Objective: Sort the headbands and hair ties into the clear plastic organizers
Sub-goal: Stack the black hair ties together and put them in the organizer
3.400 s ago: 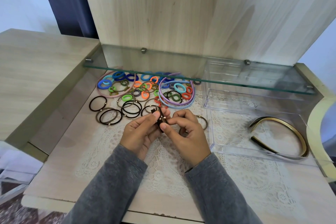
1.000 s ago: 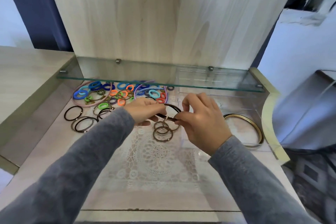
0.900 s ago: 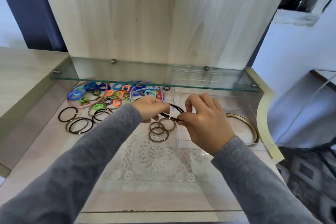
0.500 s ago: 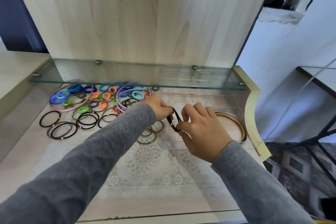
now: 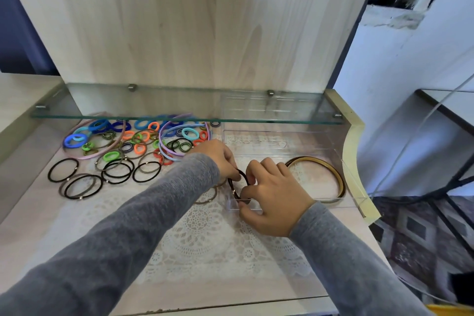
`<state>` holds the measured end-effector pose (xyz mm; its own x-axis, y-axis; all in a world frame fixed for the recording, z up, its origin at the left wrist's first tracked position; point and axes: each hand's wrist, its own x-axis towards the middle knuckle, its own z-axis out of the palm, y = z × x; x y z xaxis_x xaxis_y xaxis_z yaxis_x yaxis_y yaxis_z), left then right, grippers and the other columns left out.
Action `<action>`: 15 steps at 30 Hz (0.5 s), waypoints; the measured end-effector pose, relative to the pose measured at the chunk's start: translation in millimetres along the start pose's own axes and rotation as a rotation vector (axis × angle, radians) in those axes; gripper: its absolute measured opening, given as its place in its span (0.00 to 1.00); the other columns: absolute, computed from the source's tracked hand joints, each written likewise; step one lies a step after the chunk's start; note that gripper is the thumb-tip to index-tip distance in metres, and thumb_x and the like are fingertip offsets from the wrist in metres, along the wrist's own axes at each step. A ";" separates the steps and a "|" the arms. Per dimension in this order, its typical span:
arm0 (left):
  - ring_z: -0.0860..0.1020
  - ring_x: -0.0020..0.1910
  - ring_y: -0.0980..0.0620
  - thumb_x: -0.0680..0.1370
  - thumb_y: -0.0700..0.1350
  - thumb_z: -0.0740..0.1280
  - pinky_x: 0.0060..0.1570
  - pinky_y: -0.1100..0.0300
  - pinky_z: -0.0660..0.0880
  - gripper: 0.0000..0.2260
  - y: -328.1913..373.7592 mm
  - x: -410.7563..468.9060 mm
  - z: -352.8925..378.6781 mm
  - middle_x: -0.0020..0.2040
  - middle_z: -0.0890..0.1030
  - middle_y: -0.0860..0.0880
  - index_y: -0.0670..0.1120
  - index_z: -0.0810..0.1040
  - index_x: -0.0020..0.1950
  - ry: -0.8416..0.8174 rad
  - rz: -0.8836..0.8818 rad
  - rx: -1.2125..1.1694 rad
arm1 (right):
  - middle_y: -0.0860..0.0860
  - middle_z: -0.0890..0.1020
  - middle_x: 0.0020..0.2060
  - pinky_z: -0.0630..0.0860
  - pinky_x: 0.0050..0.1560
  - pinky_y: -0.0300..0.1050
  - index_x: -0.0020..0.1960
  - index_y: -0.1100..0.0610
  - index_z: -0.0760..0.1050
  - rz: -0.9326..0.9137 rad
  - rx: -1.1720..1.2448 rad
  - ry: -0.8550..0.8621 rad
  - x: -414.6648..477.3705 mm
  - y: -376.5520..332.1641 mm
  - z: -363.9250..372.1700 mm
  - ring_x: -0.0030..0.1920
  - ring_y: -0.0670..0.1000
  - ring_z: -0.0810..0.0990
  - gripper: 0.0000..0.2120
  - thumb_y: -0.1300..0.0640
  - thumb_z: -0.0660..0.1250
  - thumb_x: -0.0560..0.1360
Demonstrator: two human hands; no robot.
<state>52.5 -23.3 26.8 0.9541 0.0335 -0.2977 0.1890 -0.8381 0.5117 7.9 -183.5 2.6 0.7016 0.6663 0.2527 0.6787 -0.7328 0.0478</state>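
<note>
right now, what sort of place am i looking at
Likely a home dressing table or vanity nook: a wood-grain desk with a glass shelf, a lace mat under loose hair ties, and a patterned rug on the floor beside it.

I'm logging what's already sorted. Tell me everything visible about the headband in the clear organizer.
The headband is a thin, rigid-looking arc, tan-gold inside with a dark outer edge. It lies flat at the right end of the clear organizer, curving rightward. The right hand overlaps its left ends; nothing grips it.

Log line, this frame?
left hand: holds dark hair tie | right hand: holds it too | at clear organizer corner | gold headband inside
</note>
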 end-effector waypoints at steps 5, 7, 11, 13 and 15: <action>0.80 0.38 0.56 0.67 0.51 0.76 0.39 0.62 0.76 0.05 6.9 -0.8 1.8 0.35 0.82 0.56 0.51 0.84 0.37 0.002 -0.016 0.066 | 0.48 0.71 0.38 0.63 0.40 0.45 0.37 0.48 0.81 -0.011 0.023 0.008 -0.5 2.6 1.0 0.40 0.51 0.68 0.17 0.41 0.57 0.68; 0.81 0.39 0.56 0.67 0.51 0.77 0.43 0.60 0.79 0.05 8.8 -0.5 3.2 0.36 0.83 0.55 0.51 0.84 0.38 -0.007 -0.023 0.083 | 0.48 0.71 0.39 0.65 0.40 0.46 0.38 0.47 0.81 -0.010 0.039 0.000 -1.5 4.6 1.8 0.41 0.51 0.68 0.16 0.41 0.56 0.68; 0.81 0.42 0.54 0.66 0.50 0.76 0.48 0.56 0.80 0.05 10.6 0.6 5.9 0.39 0.84 0.55 0.53 0.85 0.39 -0.007 -0.039 0.121 | 0.46 0.72 0.41 0.66 0.45 0.46 0.44 0.45 0.80 0.061 0.180 -0.093 -0.8 10.6 -6.1 0.44 0.49 0.67 0.21 0.40 0.51 0.68; 0.81 0.43 0.54 0.66 0.51 0.77 0.48 0.56 0.80 0.06 10.4 0.9 7.6 0.40 0.83 0.55 0.53 0.85 0.40 -0.002 -0.041 0.129 | 0.44 0.74 0.41 0.68 0.47 0.45 0.47 0.47 0.78 0.145 0.339 -0.103 0.4 16.4 -9.9 0.44 0.47 0.69 0.19 0.43 0.51 0.70; 0.80 0.43 0.54 0.65 0.53 0.78 0.47 0.56 0.80 0.08 10.5 0.7 9.2 0.40 0.83 0.56 0.53 0.85 0.41 0.002 -0.044 0.133 | 0.45 0.76 0.40 0.73 0.47 0.46 0.48 0.50 0.77 0.271 0.503 -0.064 2.5 24.3 -9.7 0.43 0.47 0.73 0.11 0.53 0.57 0.73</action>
<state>52.9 -37.1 24.6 0.9462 0.0727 -0.3153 0.1981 -0.9007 0.3867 24.0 -201.0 13.7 0.8662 0.4818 0.1322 0.4812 -0.7332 -0.4806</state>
